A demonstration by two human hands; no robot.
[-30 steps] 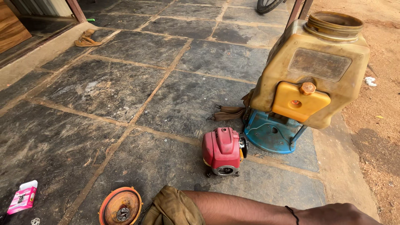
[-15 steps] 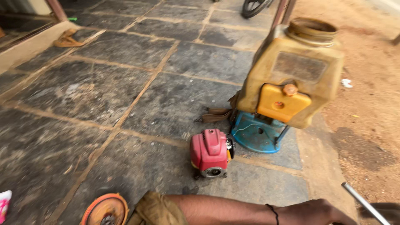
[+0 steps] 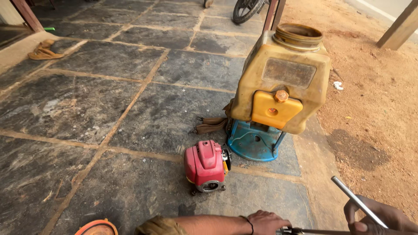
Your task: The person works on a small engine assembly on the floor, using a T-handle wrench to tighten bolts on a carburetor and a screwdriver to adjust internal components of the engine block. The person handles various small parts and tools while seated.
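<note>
Red engine (image 3: 205, 165) and sprayer tank (image 3: 281, 78) block ahead.

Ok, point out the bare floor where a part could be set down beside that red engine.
Bare slabs lie left of the red engine, stretching back toward the sandals. A narrower bare strip lies right of the engine, before the sand. It is crowded behind the engine, by the blue base, the yellow tank and the straps, and in front, near the left hand.

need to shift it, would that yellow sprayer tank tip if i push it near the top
Probably yes: the yellow sprayer tank is tall and bulky on a narrower blue base, so top-heavy. Its lid is off, so any liquid could spill. It looks rigid.
</note>
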